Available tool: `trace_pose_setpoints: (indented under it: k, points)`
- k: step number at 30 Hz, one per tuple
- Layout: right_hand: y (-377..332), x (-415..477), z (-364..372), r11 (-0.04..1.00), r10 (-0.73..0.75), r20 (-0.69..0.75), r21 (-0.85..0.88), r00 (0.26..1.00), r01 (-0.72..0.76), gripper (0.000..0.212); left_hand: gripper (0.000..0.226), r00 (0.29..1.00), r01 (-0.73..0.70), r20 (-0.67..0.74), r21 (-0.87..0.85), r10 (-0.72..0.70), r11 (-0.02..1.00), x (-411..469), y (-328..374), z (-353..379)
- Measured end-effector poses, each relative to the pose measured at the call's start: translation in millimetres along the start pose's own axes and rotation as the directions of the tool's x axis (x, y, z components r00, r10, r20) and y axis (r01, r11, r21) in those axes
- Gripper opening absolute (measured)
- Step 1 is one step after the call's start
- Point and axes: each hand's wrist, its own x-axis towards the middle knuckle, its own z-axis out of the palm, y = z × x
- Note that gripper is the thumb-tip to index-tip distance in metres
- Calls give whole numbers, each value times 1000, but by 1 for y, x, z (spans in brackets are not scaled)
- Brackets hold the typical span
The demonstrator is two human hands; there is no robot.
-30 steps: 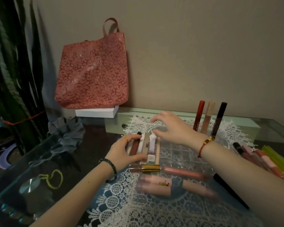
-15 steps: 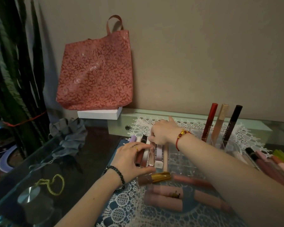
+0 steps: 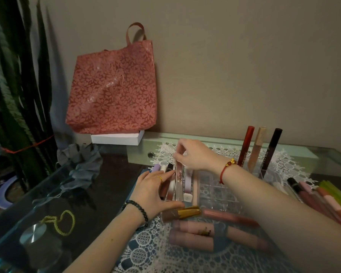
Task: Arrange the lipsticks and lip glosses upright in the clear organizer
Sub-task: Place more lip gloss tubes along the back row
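Nearest to me, short of both hands, several pale pink lip gloss tubes (image 3: 193,236) lay flat on the white lace mat (image 3: 146,245), and a brown tube with a gold cap (image 3: 180,213) lay just under the left thumb. The left hand (image 3: 153,191) was spread with its fingers (image 3: 166,174) loose, pressed against the near-left side of the clear acrylic organizer (image 3: 215,191) and gripping nothing of its own. Just beyond those fingers, the right hand (image 3: 195,154) pinched the top of a clear, pale-capped lip gloss tube (image 3: 179,180) that stood almost upright in a left-hand cell, beside a lilac, a white and a dark tube already seated. To my eye the tube was being set down, so it would do best lowered straight, the left hand bracing the box so its neighbours did not tip. Farther off to the right of the fingers, a red, a beige and a dark tube (image 3: 257,147) leaned in the back cells. More tubes (image 3: 313,196) waited flat on the glass table (image 3: 333,160).
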Motion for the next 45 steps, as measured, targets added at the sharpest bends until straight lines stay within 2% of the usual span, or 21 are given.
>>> trace_pose_setpoints:
  k: [4, 7, 12, 16, 18, 21, 29, 45]
  points:
    - [-3, -11, -18, 928, 80, -48, 368, 996, -57, 13, 81, 997, 74, -9, -285, -80, 956, -3, 6, -3]
    - [-3, -17, -37, 868, 113, -80, 494, 990, -59, 16, 77, 997, 60, -10, -426, -71, 903, 0, 10, -5]
    - [-8, -27, -72, 778, 105, -159, 628, 982, 19, 18, 60, 1000, 6, -19, -496, -18, 869, 17, 30, -20]
    - [-11, -36, -99, 785, 67, -248, 611, 966, 102, 16, 28, 997, -12, -71, -634, -42, 773, 41, 49, -27]
    - [-11, -41, -111, 812, 56, -299, 569, 953, 130, 18, 21, 995, -13, -78, -684, -55, 730, 54, 60, -29]
    - [-6, -47, -129, 839, 56, -336, 526, 940, 138, 23, 21, 995, -39, -97, -696, -39, 717, 71, 77, -30]
    - [25, -57, -160, 916, 66, -330, 394, 942, 74, 23, 21, 996, -56, -93, -676, -10, 735, 106, 108, -18]
    - [65, -50, -133, 955, 107, -225, 293, 969, -37, 22, 18, 999, 48, 8, -563, -53, 825, 118, 95, 25]
